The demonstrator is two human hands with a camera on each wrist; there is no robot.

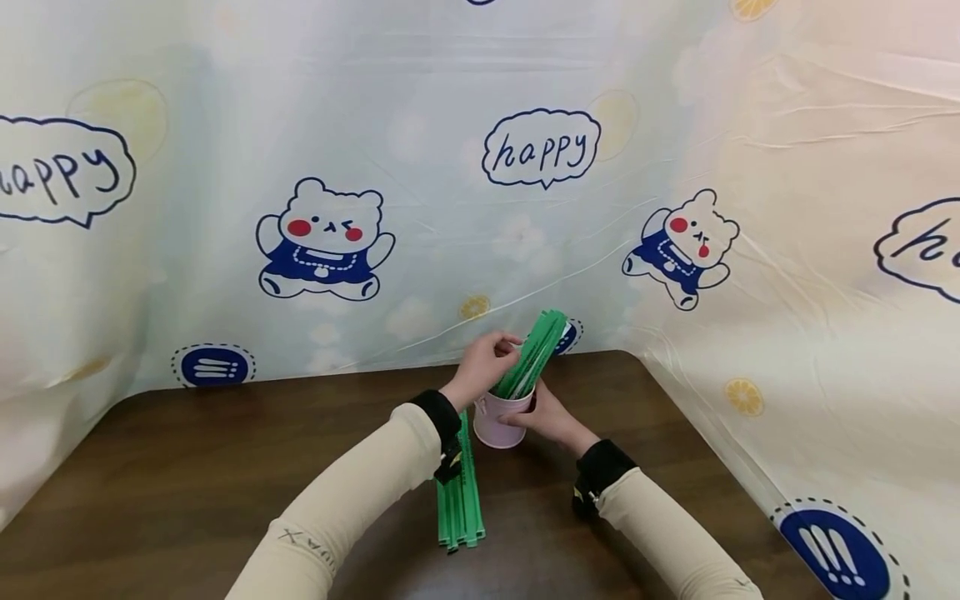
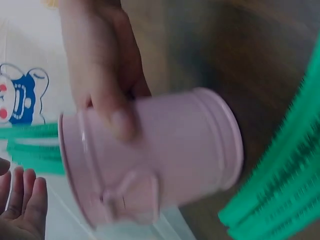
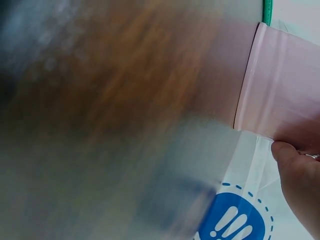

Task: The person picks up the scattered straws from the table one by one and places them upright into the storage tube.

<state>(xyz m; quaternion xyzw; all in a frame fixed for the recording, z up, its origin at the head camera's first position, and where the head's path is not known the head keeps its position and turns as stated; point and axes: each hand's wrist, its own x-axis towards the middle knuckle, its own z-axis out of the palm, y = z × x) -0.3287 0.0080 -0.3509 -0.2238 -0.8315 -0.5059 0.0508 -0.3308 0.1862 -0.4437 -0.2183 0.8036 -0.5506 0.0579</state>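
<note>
A small pink bucket (image 1: 498,429) stands near the table's far edge, its top leaning slightly in the head view. My right hand (image 1: 553,417) grips it from the right, with the thumb across its wall in the left wrist view. Long thin green packets (image 1: 531,358) with dark print stick up out of the bucket, fanned toward the right. Beside them is my left hand (image 1: 483,365), its fingers loosely bent; the left wrist view shows these fingers (image 2: 34,200) apart from the packets. More green packets (image 1: 461,504) lie side by side on the table, partly hidden under my left wrist.
The dark wooden table (image 1: 300,467) ends just behind the bucket. A pale printed curtain (image 1: 442,242) with bears and speech bubbles hangs behind it and along the right side. Black camera bands (image 1: 437,421) circle both wrists.
</note>
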